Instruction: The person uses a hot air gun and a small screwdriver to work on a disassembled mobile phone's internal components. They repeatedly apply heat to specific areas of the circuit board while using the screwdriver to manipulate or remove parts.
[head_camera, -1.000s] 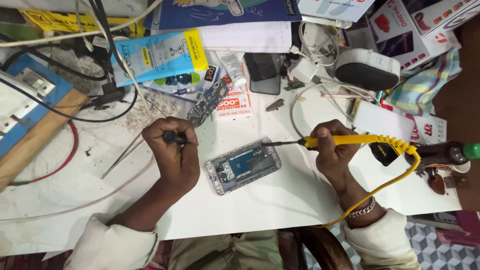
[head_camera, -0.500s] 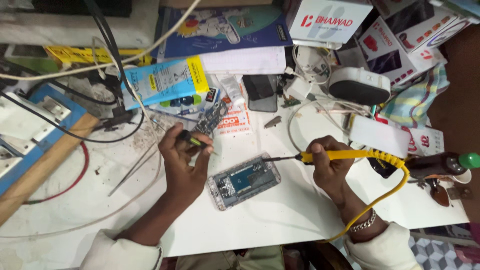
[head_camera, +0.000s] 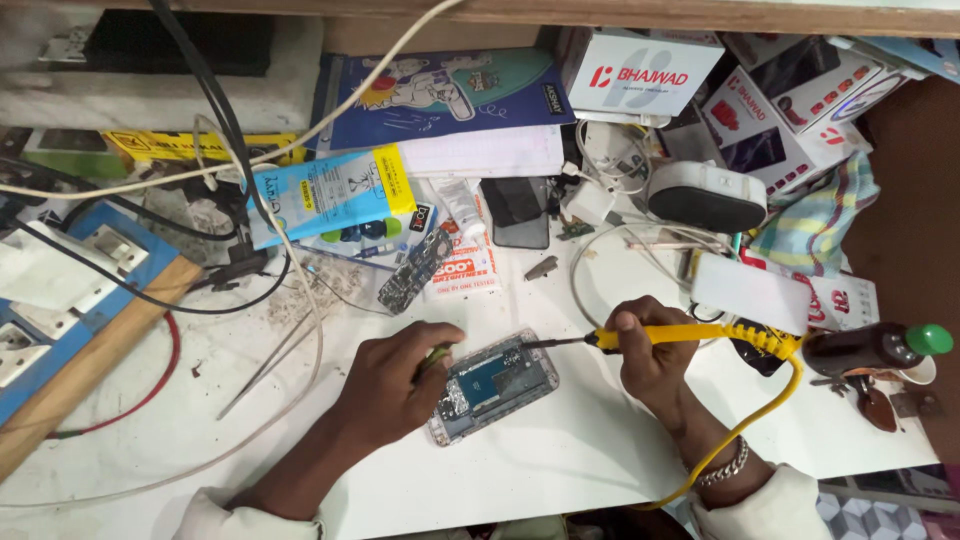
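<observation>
here the opened phone lies tilted on the white bench, back cover off, its blue inner board facing up, between the two hands. the left hand rests at the phone's left edge, its fingers curled together around a small dark, green-tipped tool that mostly hides under the knuckles; the fingertips touch or sit just beside the phone's frame. the right hand sits to the right of the phone, fingers pinched around the yellow handle of a soldering iron, held like a pen and nearly level; its dark metal tip reaches the phone's upper right corner, though whether it touches the board is hard to tell. a yellow cord loops from the iron's handle down past the right wrist, which wears a metal chain bracelet. near the left hand, up the bench, lies a bare circuit board, and thin tweezers lie to the left. a dark bottle with a green cap lies at the right edge, well apart from the phone.
</observation>
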